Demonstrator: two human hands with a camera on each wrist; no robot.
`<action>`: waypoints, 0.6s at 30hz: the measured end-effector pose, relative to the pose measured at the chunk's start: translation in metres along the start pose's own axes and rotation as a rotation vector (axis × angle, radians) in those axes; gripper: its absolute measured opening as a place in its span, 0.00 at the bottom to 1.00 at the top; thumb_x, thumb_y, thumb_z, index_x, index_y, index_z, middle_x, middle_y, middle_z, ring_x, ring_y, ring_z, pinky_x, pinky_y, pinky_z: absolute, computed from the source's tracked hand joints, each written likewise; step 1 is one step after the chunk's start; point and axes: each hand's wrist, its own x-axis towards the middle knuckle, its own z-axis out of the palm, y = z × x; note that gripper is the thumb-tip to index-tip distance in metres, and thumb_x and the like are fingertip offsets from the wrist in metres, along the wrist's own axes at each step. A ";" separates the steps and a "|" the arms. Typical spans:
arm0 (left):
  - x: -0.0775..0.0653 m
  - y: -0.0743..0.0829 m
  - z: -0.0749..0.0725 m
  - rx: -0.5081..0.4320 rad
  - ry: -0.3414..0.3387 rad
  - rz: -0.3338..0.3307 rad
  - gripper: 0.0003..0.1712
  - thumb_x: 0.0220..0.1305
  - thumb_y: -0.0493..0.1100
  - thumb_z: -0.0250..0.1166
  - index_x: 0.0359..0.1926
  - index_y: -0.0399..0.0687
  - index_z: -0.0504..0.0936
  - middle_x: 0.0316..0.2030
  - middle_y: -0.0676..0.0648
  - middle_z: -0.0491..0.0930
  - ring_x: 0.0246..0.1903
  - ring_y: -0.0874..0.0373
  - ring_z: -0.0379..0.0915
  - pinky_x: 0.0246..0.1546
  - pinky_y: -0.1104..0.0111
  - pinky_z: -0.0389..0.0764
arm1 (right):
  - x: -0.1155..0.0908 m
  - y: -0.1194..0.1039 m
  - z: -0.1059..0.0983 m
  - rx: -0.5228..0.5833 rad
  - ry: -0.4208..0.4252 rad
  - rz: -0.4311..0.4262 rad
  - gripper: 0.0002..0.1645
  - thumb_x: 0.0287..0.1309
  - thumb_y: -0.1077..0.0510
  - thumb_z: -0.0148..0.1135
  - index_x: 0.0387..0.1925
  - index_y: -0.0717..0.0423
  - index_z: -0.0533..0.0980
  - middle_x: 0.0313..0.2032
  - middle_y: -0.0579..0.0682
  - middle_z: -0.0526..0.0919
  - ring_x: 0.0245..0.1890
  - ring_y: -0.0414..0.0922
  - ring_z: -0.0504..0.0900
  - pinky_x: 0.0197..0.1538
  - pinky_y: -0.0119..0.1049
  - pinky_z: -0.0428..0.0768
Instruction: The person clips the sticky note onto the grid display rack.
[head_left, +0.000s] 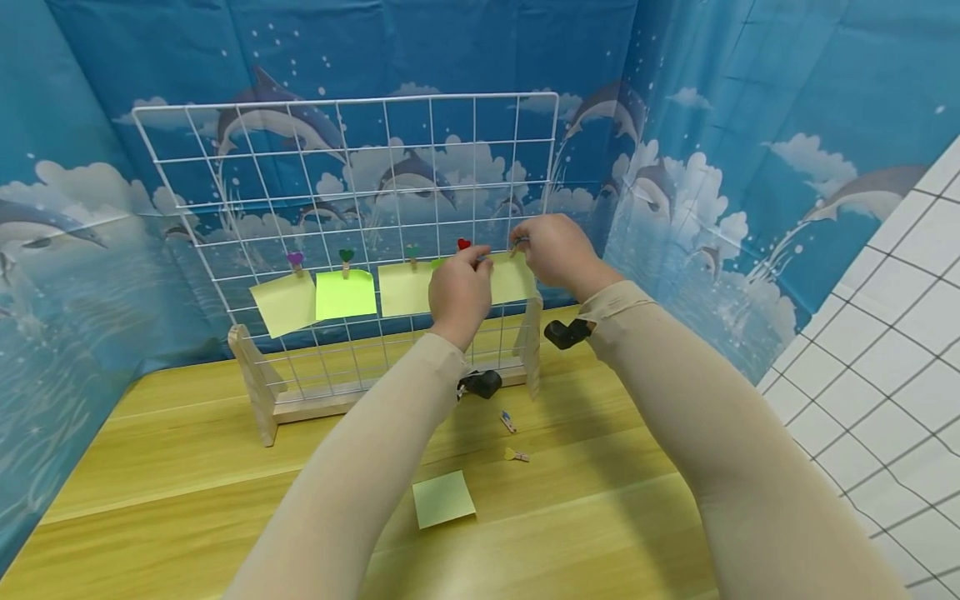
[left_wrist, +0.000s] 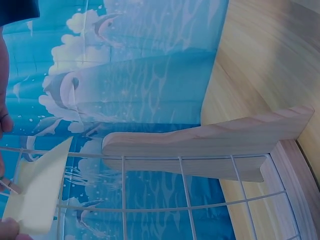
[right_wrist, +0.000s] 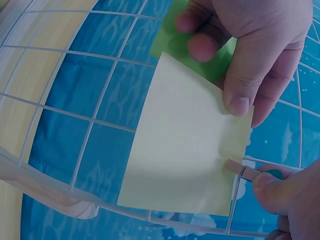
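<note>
My left hand (head_left: 459,293) pinches the upper edge of a pale yellow sticky note (right_wrist: 182,140) between thumb and finger. The note lies against a white wire grid (head_left: 345,102). At the note's top edge, my right hand (head_left: 558,252) pinches a small wooden clothespin (right_wrist: 242,171) with a green end. Its tip overlaps the paper in the right wrist view. A green note (right_wrist: 215,62) sits beside it, partly hidden by my left hand. Further left, a bright green note (head_left: 345,295) and pale yellow ones hang under clothespins with coloured ends, such as a purple heart (head_left: 296,260).
The grid stands in a wooden base (head_left: 251,383) on a wood-grain table (head_left: 172,467). Nearer to me lie a blue-ended clothespin (head_left: 508,422), a yellow-heart clothespin (head_left: 517,455) and a pale sticky note (head_left: 444,500). A dolphin-print curtain (head_left: 480,50) hangs behind.
</note>
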 end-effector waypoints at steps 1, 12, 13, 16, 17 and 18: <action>0.000 0.000 0.000 -0.007 0.000 -0.002 0.17 0.80 0.49 0.61 0.63 0.57 0.87 0.45 0.50 0.91 0.29 0.57 0.81 0.24 0.67 0.74 | 0.000 0.000 0.000 0.005 -0.002 0.004 0.20 0.81 0.62 0.50 0.64 0.56 0.81 0.62 0.57 0.85 0.59 0.55 0.85 0.57 0.48 0.86; 0.000 -0.001 0.000 -0.017 -0.008 -0.006 0.17 0.80 0.50 0.61 0.63 0.57 0.87 0.45 0.50 0.91 0.27 0.57 0.79 0.23 0.67 0.72 | 0.001 0.001 0.002 0.045 -0.015 0.036 0.24 0.83 0.58 0.49 0.72 0.55 0.75 0.67 0.56 0.81 0.62 0.55 0.83 0.58 0.48 0.85; 0.000 -0.001 0.000 -0.016 -0.008 -0.004 0.17 0.80 0.50 0.61 0.63 0.57 0.87 0.45 0.50 0.91 0.27 0.57 0.80 0.23 0.67 0.72 | 0.000 0.002 0.003 0.053 -0.015 0.036 0.24 0.83 0.57 0.49 0.73 0.54 0.74 0.67 0.56 0.81 0.59 0.54 0.85 0.56 0.47 0.85; 0.000 -0.001 0.000 -0.016 -0.005 0.001 0.17 0.80 0.50 0.61 0.63 0.56 0.87 0.45 0.50 0.91 0.27 0.57 0.80 0.23 0.68 0.72 | -0.002 0.004 0.005 0.083 -0.017 0.036 0.26 0.83 0.56 0.49 0.76 0.52 0.70 0.65 0.57 0.83 0.46 0.54 0.86 0.46 0.45 0.83; -0.001 -0.001 0.000 -0.014 -0.004 0.003 0.17 0.80 0.50 0.61 0.63 0.56 0.87 0.45 0.50 0.91 0.27 0.57 0.80 0.23 0.68 0.72 | -0.002 0.005 0.005 0.092 -0.018 0.037 0.27 0.83 0.55 0.49 0.77 0.51 0.69 0.63 0.57 0.84 0.41 0.54 0.85 0.43 0.44 0.81; -0.001 -0.001 0.000 -0.014 -0.001 0.004 0.17 0.80 0.50 0.61 0.63 0.56 0.87 0.45 0.50 0.91 0.27 0.57 0.80 0.23 0.68 0.72 | -0.003 0.005 0.006 0.097 -0.014 0.034 0.27 0.83 0.54 0.49 0.77 0.50 0.69 0.62 0.57 0.84 0.38 0.52 0.84 0.41 0.43 0.80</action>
